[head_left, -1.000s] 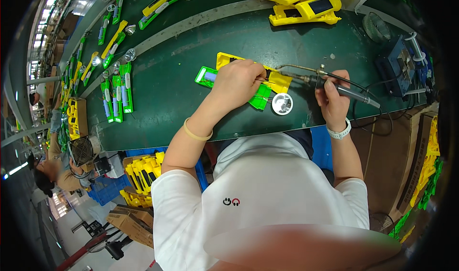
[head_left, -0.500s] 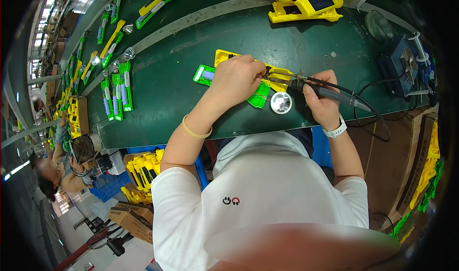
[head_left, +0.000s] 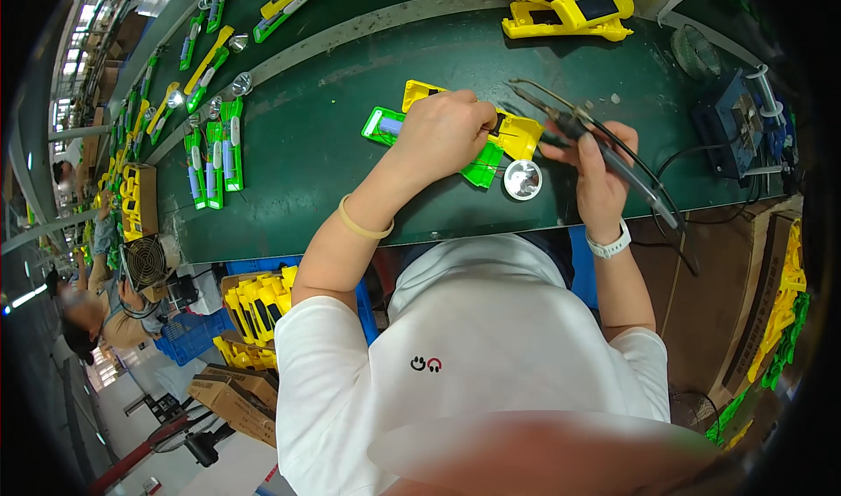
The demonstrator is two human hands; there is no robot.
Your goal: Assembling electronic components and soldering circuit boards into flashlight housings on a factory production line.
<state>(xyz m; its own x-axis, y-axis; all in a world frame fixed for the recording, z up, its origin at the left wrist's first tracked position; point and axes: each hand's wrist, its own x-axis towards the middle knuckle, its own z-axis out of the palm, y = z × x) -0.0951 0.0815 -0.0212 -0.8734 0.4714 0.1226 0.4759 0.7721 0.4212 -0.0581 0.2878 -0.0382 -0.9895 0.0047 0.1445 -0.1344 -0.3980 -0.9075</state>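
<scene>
My left hand is closed in a pinch over a yellow plastic housing and a green housing, which lie side by side. Whatever its fingertips hold is hidden. A blue cylindrical battery sits in the green housing's left end. Beside that housing's right end is a round silver reflector, with thin wires running toward it. My right hand grips a soldering iron with a thin metal tube along its shaft. Its tip points up and left, above the bench and apart from the housings.
Yellow housings are piled at the far edge. A blue soldering station and a coiled metal holder stand at right. Green units with batteries lie at left. A fan and another person are further left.
The soldering iron has lifted away from the housings, its tip now up and right of where it was. My left hand stays pinched over the housings.
</scene>
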